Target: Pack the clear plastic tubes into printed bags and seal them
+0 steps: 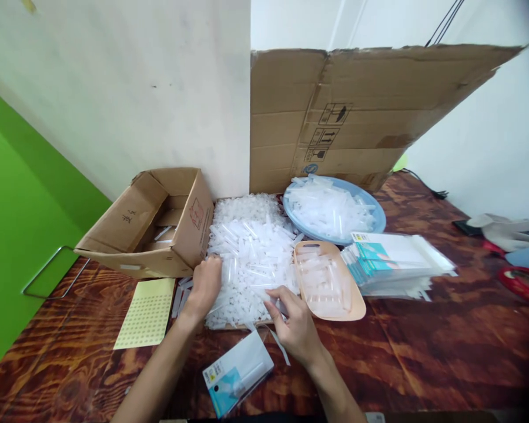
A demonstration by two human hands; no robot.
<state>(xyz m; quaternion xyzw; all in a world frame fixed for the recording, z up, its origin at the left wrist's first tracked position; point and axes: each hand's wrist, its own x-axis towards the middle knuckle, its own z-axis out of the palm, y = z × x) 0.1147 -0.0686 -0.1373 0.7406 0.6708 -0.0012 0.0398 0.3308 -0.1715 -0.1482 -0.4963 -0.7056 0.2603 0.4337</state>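
Observation:
A heap of small translucent white plastic pieces (255,258) fills a shallow holder in the middle of the table. My left hand (207,282) is at the heap's left edge, fingers curled; whatever they hold is hidden. At the right front of the heap, my right hand (295,329) has thumb and fingers bent close together near the pieces, and I cannot make out what is between them. A clear packet with a white and teal card (238,373) lies in front, between my forearms. A thin pale strip (281,348) hangs by its top end, beside my right hand.
An open cardboard box (158,261) stands at the left, near a yellow sticker sheet (145,314). To the right are a peach tray (357,308) of clear pieces, a blue basin (381,220) of tubes and stacked packets (392,258). A cardboard sheet (370,111) leans behind.

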